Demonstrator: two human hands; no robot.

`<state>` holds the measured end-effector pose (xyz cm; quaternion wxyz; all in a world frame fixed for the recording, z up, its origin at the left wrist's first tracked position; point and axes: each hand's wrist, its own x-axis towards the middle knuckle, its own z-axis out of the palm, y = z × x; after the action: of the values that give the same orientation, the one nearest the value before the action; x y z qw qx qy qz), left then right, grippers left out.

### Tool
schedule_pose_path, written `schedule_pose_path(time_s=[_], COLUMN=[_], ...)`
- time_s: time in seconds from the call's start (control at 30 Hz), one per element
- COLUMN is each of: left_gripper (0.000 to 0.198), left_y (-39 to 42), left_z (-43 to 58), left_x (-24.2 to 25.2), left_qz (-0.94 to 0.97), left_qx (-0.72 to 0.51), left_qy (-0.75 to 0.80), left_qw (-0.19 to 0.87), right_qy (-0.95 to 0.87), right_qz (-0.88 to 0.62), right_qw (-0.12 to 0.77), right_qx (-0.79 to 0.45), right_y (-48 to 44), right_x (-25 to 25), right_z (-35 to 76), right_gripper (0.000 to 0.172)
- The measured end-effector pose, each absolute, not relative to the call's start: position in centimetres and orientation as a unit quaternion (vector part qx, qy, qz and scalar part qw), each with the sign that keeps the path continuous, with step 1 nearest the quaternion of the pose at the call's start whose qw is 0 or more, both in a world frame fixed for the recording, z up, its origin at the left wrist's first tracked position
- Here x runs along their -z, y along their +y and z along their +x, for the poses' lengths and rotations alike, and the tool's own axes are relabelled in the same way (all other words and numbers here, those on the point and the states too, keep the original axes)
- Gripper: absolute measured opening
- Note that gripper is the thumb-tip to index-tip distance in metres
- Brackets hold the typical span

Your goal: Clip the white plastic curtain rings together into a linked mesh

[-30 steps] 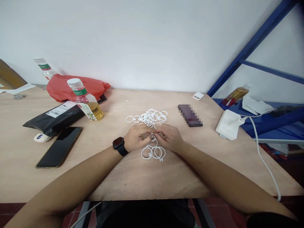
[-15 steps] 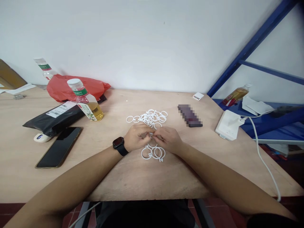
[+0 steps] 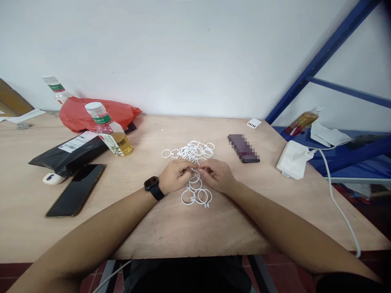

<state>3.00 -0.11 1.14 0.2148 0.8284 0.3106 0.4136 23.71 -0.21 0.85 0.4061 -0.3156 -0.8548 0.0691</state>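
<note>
At the middle of the wooden table (image 3: 171,228), my left hand (image 3: 174,176) and my right hand (image 3: 217,175) meet, both with fingers pinched on one white plastic ring (image 3: 194,178). Below that ring a short chain of linked white rings (image 3: 197,196) lies on the table toward me. A loose pile of white rings (image 3: 192,151) sits just beyond my fingers. A black watch (image 3: 152,184) is on my left wrist.
On the left lie a dark phone (image 3: 75,189), a black parcel bag (image 3: 69,150), a bottle of yellow liquid (image 3: 109,129) and a red plastic bag (image 3: 97,112). To the right are a dark flat object (image 3: 243,148), a white charger with cable (image 3: 292,160) and a blue metal frame (image 3: 324,57).
The hands stay together at the same spot; the fingers have shifted slightly on the ring. The view moved a little.
</note>
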Motion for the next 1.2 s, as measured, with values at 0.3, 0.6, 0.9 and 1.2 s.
schedule_pose_path(time_s=[0.3,0.6,0.9,1.2], left_gripper=[0.016,0.017,0.029,0.025], left_y=[-0.2,0.1,0.3,0.3], left_z=[3.1,3.1,2.8,2.8], left_x=[-1.0,-0.8,-0.7,-0.8], left_qz=[0.895,0.843,0.808,0.821], left_qx=[-0.282,-0.347,-0.440,-0.448], left_qy=[0.270,0.361,0.341,0.300], left_qw=[0.215,0.196,0.192,0.186], right_qy=[-0.841,-0.824,-0.822,-0.769], right_qz=[-0.456,-0.470,-0.326,-0.363], right_qw=[0.278,0.301,0.403,0.429], right_qx=[-0.087,-0.099,-0.237,-0.305], right_y=[1.4,1.3,-0.2,0.3], right_x=[0.1,-0.2,-1.0,-0.2], right_z=[24.7,24.7,24.0,24.4], right_gripper=[0.022,0.007,0.015,0.020])
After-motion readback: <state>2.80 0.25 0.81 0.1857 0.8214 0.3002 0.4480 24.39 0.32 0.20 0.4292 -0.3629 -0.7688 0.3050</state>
